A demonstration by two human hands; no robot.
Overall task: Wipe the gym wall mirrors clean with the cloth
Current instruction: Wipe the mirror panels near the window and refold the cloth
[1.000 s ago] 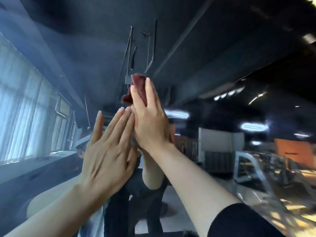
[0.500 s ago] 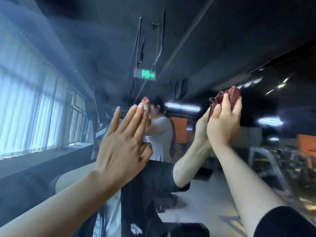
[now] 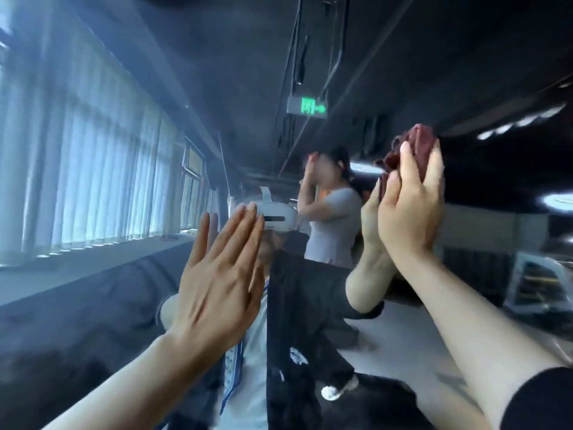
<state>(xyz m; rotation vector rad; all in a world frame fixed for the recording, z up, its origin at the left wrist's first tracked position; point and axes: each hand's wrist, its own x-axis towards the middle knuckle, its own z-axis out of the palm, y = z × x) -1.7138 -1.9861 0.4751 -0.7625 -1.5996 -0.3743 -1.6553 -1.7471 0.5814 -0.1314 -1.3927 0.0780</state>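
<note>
Across the gym mirror [image 3: 130,305] the cloth [image 3: 415,147], pressed under the right hand [image 3: 409,209], has swept rightward from centre, widening the wiped stretch, while the flat, released left hand [image 3: 217,274] braces the glass

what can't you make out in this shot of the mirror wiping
Head view only:
- Crumpled dark red cloth: mostly hidden behind the right hand pressing it to the wall mirror.
- Left hand: palm faces away, so contact with the glass is unclear.
- Smears on the mirror: lost in blur and reflections.
</note>
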